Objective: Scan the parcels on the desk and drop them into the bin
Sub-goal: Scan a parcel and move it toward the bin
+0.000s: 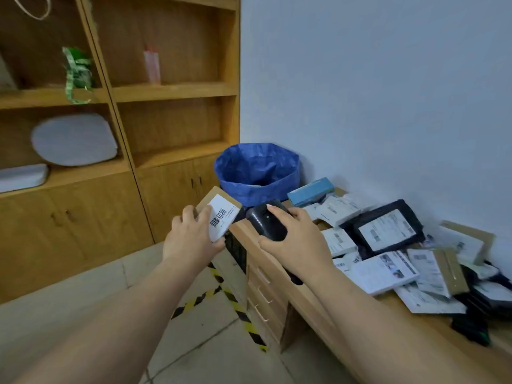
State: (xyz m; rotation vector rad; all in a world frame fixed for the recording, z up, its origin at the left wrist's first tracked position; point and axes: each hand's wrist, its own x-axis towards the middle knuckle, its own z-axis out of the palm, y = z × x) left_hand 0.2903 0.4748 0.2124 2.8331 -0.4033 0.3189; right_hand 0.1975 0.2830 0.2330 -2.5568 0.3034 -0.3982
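My left hand (191,234) grips a small brown cardboard parcel (220,210) with a white barcode label facing up. It hovers over the floor just left of the desk's end. My right hand (293,239) holds a black barcode scanner (267,221), its head pointing toward the parcel's label a short gap away. Behind both hands stands the bin (257,173), lined with a blue bag and open at the top. Several more parcels (388,245), white, black and brown, lie heaped on the wooden desk (313,295) at the right.
A wooden shelf unit (119,134) with cupboard doors fills the left wall. Yellow-black hazard tape (221,292) crosses the tiled floor by the desk's drawers (266,297). A teal box (310,191) lies at the desk's far end beside the bin.
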